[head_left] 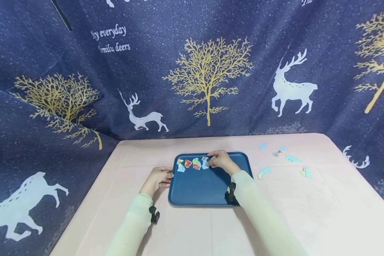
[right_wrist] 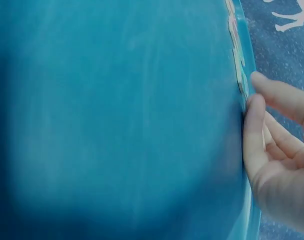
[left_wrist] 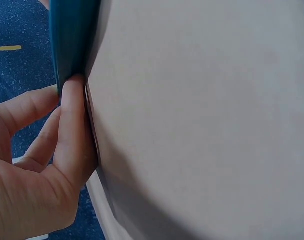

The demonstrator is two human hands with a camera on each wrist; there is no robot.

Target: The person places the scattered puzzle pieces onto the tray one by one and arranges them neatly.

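A dark blue tray (head_left: 208, 188) lies on the table, with several irregular, colourful puzzle pieces in a row along its far edge. My left hand (head_left: 159, 179) grips the tray's left rim between thumb and fingers; the left wrist view shows the thumb (left_wrist: 72, 115) against the rim. At the right end of the row, my right hand (head_left: 221, 160) holds a light blue puzzle piece (head_left: 205, 164) with thumb and index finger, down at the tray's surface. Left of it lie a yellow-and-red piece (head_left: 196, 164), a red piece (head_left: 187, 163) and a blue-and-yellow piece (head_left: 180, 165).
Several loose pieces lie on the pink tablecloth (head_left: 284, 199) right of the tray, among them a curved light blue piece (head_left: 265, 172) and a blue-and-yellow one (head_left: 306, 172). Behind the table hangs a dark blue curtain (head_left: 179, 28) with deer and trees.
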